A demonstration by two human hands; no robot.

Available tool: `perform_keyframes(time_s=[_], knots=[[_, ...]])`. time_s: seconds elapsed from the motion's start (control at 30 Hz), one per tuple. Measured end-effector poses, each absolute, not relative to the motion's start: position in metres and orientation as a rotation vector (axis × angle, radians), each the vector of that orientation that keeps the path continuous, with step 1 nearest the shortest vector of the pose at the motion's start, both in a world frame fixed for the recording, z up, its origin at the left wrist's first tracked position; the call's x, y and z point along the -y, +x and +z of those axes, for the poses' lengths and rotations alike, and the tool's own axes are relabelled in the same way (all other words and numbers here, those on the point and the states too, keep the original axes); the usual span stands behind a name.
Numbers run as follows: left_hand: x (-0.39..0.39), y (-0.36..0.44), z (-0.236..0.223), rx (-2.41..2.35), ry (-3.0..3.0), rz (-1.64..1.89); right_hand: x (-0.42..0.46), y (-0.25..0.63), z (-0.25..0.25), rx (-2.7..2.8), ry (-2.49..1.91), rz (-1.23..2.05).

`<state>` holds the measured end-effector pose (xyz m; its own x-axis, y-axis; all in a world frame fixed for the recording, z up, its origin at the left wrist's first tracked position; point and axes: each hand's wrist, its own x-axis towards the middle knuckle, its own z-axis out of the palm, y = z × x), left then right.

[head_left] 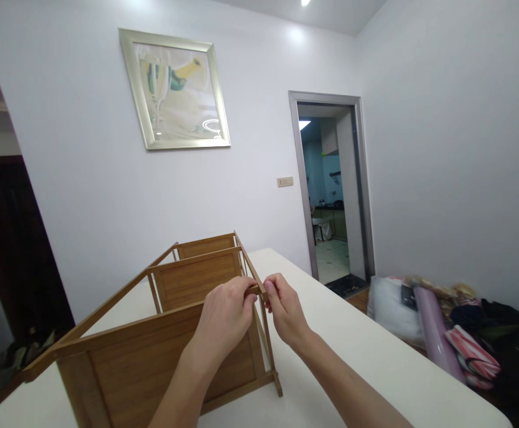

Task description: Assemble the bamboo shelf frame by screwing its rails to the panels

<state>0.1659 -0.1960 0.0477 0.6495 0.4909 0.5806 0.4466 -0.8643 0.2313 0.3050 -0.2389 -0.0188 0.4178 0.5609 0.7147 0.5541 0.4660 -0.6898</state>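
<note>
A brown wooden shelf rack (201, 267) with several panels lies on its side on the white table (352, 351). My left hand (229, 306) is closed at the upper right corner of the nearest panel, its thumb and fingers pinching the wood by the side rail. Just outside that rail, my right hand (285, 306) is closed, thumb against bent forefinger, right up to the same corner joint. Whatever sits between its fingertips is too small or hidden to make out.
On the floor to the right lie a purple roll (437, 333), a white plastic bag (390, 306), a red-and-white striped bundle (473, 353) and dark cloth. A doorway (330, 202) opens beyond the table. A framed picture (176, 89) hangs on the wall.
</note>
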Motion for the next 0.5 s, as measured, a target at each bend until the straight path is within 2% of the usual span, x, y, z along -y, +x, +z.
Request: perform_keyframes(time_s=[0.23,0.5], knots=[[0.198,0.164,0.048,-0.787,2.794,1.015,0.23,0.309,-0.014,1.256,-1.242,-0.097],[0.197,0.166,0.047,-0.784,2.798,1.016,0.229,0.311,-0.014,1.197,-1.185,0.081]])
